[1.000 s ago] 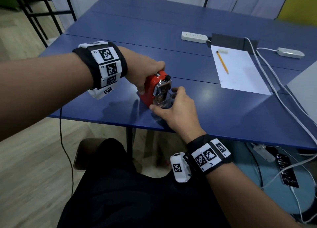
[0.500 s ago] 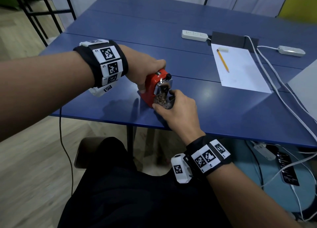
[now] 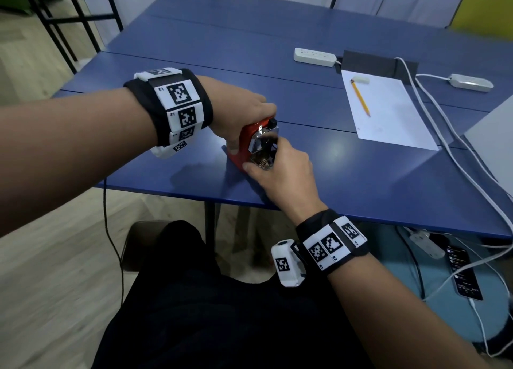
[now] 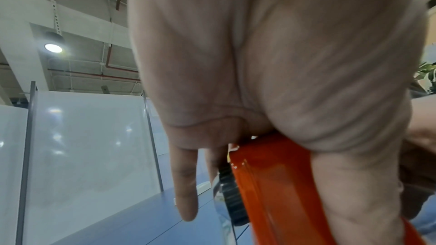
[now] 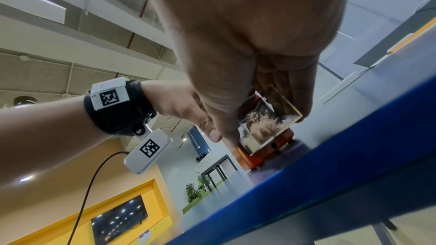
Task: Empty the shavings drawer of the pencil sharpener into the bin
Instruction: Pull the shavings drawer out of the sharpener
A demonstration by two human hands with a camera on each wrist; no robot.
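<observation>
Drawer of shavings starts sliding out of the sharpener on the table.
Your right hand now pinches it; your left hand keeps clamping the red body.

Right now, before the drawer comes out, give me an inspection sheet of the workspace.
Surface: blue table, sharpener near its front edge.
Job's things: red pencil sharpener standing on the table; clear shavings drawer in its base, holding shavings. Bin: nothing seen.
Clutter: pencil and eraser on a paper sheet; power strip; phone below the table.
Hands: left hand grips the sharpener from above; right hand pinches the drawer.
Cables: white cables along the table's right side; black cable hanging at left.
Surroundings: yellow chair, wood floor.
</observation>
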